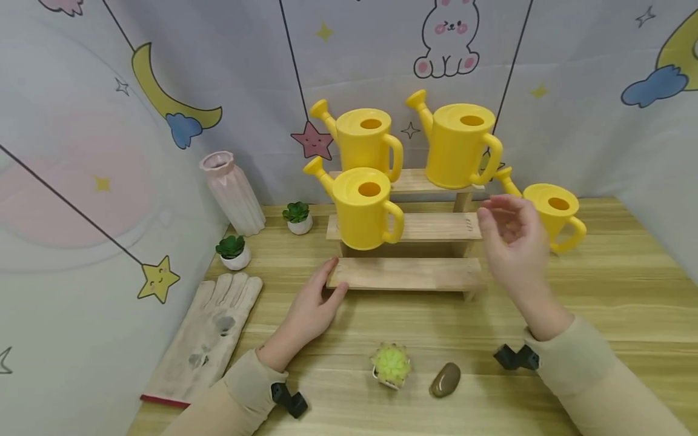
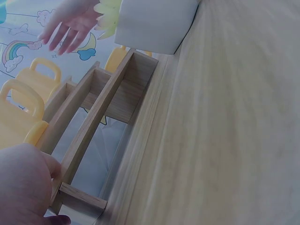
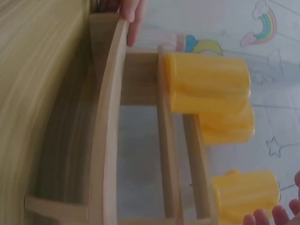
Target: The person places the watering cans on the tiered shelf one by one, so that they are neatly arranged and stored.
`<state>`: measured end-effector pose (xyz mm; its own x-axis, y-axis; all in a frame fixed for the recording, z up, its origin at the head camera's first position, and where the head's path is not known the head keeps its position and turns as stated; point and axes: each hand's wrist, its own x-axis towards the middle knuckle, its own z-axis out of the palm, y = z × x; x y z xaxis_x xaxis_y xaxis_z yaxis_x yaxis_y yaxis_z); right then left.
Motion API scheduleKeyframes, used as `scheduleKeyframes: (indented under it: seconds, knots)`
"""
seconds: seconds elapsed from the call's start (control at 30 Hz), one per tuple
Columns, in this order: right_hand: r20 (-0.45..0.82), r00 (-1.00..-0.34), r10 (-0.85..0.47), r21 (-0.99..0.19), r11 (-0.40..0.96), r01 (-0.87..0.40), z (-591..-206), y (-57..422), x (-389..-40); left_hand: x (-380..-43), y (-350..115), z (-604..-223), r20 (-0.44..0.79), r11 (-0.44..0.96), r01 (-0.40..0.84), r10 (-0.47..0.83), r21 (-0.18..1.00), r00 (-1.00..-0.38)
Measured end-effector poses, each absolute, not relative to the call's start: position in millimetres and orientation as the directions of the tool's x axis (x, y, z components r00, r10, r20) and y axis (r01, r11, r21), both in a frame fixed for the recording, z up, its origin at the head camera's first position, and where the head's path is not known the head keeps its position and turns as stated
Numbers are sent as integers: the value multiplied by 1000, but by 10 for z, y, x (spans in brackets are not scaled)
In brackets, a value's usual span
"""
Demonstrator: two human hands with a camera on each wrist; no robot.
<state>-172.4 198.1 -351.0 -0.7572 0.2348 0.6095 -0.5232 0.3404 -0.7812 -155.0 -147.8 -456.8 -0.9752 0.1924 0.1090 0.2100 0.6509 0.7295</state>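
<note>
A three-step wooden plant stand (image 1: pixel 409 275) stands on the table. My left hand (image 1: pixel 311 309) grips the left end of its lowest board, with the thumb at the front edge. On the top step are two yellow watering cans, one at the left (image 1: pixel 349 142) and one at the right (image 1: pixel 452 154). A third watering can (image 1: pixel 357 215) sits at the left of the middle step. The fourth watering can (image 1: pixel 551 221) is on the table, right of the stand. My right hand (image 1: pixel 515 248) is raised just left of it, fingers loosely bent, holding nothing.
At the left are a pink vase (image 1: pixel 234 197), two small potted plants (image 1: pixel 299 219) and a pair of work gloves (image 1: pixel 209 333). In front of the stand are a light-green succulent (image 1: pixel 391 364) and a brown stone (image 1: pixel 446 380). A printed cloth (image 1: pixel 371 66) hangs behind.
</note>
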Motion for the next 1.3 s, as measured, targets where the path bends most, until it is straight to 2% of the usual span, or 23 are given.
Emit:
scheduleKeyframes:
  seconds: [0.13, 0.33, 0.5, 0.7, 0.87, 1.07, 1.3]
  knots:
    - [594, -696, 403, -803, 340, -489, -3567, 2318, -1782, -1551, -1472, -4573, 115, 643, 215, 195, 735, -974]
    - [521, -685, 509, -846, 412, -337, -3719, 2730, -1828, -1546, -1472, -4569, 109, 649, 208, 191, 732, -976]
    - [457, -709, 536, -847, 505, -165, -3914, 3037, -1893, -1533, -1481, -4560, 118, 646, 214, 188, 733, -975]
    - [299, -791, 534, -855, 517, 26, -4116, 3364, -1948, -1536, -1480, -4554, 107, 642, 208, 192, 738, -975]
    - [223, -822, 523, -872, 483, 72, -4249, 3495, -1991, -1545, -1483, -4567, 110, 642, 212, 196, 737, -975]
    - [180, -828, 530, -852, 506, 138, -4343, 3547, -2035, -1541, -1489, -4575, 111, 647, 214, 197, 732, -974]
    - [204, -818, 537, -806, 567, 171, -4407, 3581, -2038, -1555, -1488, -4576, 108, 642, 220, 208, 735, -972]
